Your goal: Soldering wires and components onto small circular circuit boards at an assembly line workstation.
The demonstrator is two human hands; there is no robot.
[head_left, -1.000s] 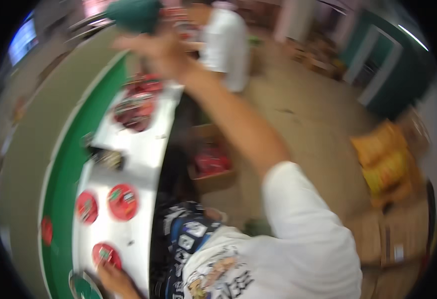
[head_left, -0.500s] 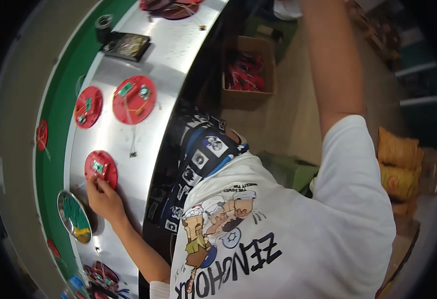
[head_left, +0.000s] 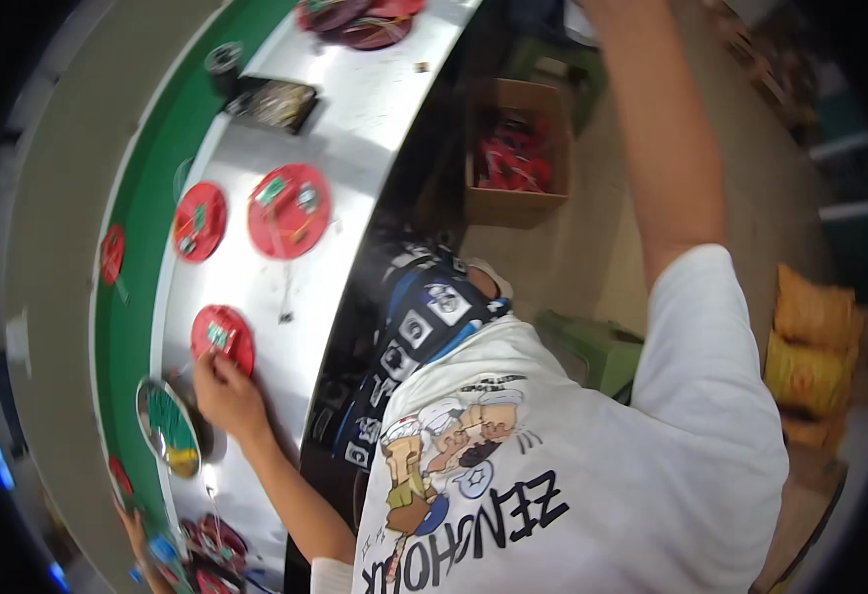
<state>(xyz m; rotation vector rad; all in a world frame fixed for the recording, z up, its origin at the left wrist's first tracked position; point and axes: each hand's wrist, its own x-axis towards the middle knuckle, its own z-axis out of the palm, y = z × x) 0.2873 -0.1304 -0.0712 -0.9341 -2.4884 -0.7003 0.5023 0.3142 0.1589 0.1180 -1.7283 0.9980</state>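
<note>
My left hand is at a round red plastic disc on the metal bench. Its thumb and fingers are pinched together at the edge of a small green circuit board on that disc; whatever lies between the fingertips is too small to make out. Close beside this hand stands an oval metal bowl holding green pieces and something yellow. My right arm stretches up to the top edge, where the hand is cut off. A white object shows beside that forearm.
Two more red discs, one smaller and one larger, carry boards and wires. Beyond them are a black tray and dark cup. A cardboard box stands on the floor. Another person's hand shows lower left.
The whole view has shifted, so the bench appears farther right and slightly lower. My left hand stays at the same disc. Another person's hand has come in at the lower left.
</note>
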